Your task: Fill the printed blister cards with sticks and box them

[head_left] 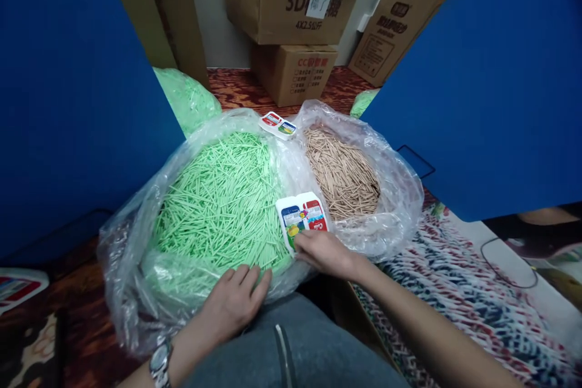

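A large clear plastic bag [131, 242] lies open in front of me, filled with thin light-green sticks [222, 194]. My left hand [239, 297] rests on its near rim, fingertips against the sticks, fingers bent a little and thumb apart; I see nothing held. Between thumb and fingers, my right hand [325, 253] grips the lower edge of a white two-part pack [313, 209] with a blue label and a red Cola label. It is over the right edge of the green sticks. To the right, a second clear bag [400, 194] holds thin brown sticks [343, 173].
Another two-part pack [278, 125] lies between the bags at the back. Cardboard boxes [295, 73] are stacked behind. Blue panels [77, 103] stand at both sides. A pack [20, 288] is at far left. A patterned woven cloth [454, 291] lies at right.
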A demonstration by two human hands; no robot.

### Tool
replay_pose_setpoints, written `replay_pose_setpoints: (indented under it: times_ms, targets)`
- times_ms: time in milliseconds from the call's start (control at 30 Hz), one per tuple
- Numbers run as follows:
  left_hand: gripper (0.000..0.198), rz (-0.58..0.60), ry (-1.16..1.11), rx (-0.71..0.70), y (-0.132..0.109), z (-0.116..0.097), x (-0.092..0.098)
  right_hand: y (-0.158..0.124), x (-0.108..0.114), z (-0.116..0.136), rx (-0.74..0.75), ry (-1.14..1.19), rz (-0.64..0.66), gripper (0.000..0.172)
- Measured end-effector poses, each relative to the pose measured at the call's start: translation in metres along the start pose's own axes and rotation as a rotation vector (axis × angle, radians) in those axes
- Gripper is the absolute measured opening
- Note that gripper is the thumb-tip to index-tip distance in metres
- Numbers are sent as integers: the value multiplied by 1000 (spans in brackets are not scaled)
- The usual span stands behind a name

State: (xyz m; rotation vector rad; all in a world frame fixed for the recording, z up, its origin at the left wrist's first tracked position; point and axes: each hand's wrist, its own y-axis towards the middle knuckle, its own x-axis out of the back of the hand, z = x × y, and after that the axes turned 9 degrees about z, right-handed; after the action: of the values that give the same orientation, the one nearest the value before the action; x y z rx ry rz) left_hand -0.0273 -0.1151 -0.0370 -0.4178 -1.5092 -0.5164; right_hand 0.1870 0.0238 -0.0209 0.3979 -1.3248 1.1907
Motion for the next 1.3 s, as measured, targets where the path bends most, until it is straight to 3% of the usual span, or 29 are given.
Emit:
replay_pose_setpoints:
  times_ms: [100,200,300,367,433,567,633,700,800,867,1000,1167,1300]
  targets:
    - [26,-116,54,-4,-8,1,1,25,30,12,99,162,-179,11]
    - [19,-280,61,-15,-14,1,-2,52,48,24,176,257,-415,32]
    - [17,-357,45,-6,-23,1,-6,56,52,14,199,199,-418,39]
    - [17,-340,12,25,-30,3,-8,45,47,-8,100,140,-355,33]
    - [19,-206,-82,85,-35,8,-4,30,39,-37,-54,86,-325,31]
    - [14,329,-437,174,-27,24,26,12,30,-84,-144,77,-266,45]
    - [11,427,-563,155,-14,29,48,13,29,-96,-134,78,-223,50]
    - [18,436,-644,156,2,31,69,19,31,-103,-147,91,-214,54]
    - [26,383,-707,187,25,27,87,29,34,-113,-135,146,-214,51]
    - [27,328,-704,199,38,24,88,32,36,-119,-94,187,-213,42]
    - [29,208,-681,178,57,21,72,34,38,-124,-48,247,-264,29]
    - [27,-36,-769,178,79,21,46,34,37,-125,-106,259,-327,19]
    - [37,-160,-802,319,94,23,29,22,49,-112,-133,242,-424,22]
